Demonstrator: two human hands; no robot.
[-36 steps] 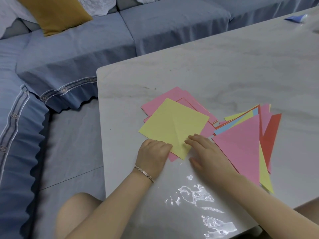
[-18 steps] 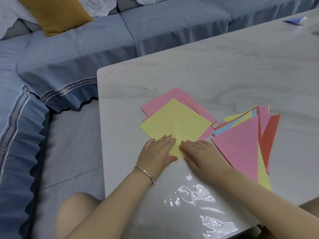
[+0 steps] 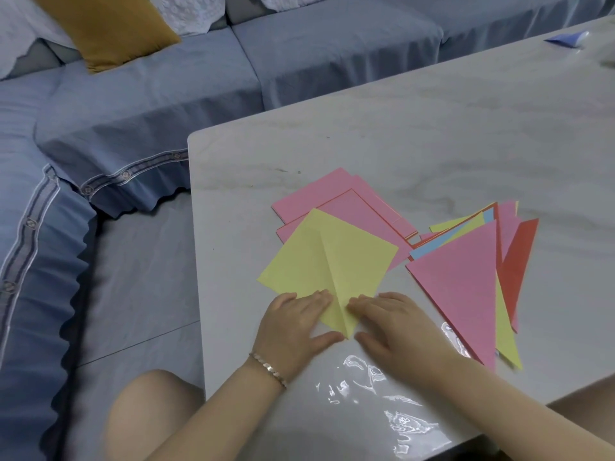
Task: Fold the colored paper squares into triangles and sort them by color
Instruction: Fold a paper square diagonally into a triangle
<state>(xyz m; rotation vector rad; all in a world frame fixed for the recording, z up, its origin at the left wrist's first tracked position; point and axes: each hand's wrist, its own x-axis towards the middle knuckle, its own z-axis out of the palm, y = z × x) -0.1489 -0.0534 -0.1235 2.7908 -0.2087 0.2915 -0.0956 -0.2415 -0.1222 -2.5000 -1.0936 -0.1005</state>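
A yellow paper square (image 3: 327, 261) with a diagonal crease lies unfolded on the white table (image 3: 432, 134), partly over a stack of pink squares (image 3: 349, 207). My left hand (image 3: 296, 324) rests flat on the square's near corner, left of the crease. My right hand (image 3: 396, 324) rests flat on the same corner, right of the crease. To the right lies a mixed pile of folded triangles, a large pink triangle (image 3: 462, 281) on top, with yellow, blue and red ones under it.
A clear plastic wrapper (image 3: 392, 410) lies on the table's near edge below my hands. A small blue paper piece (image 3: 565, 38) sits at the far right. A blue sofa (image 3: 199, 88) with a mustard cushion (image 3: 113, 24) runs past the table's left and far edges.
The yellow square has slid toward me, uncovering more of the pink stack. Both hands came together on its near corner and lie flat beside the crease.
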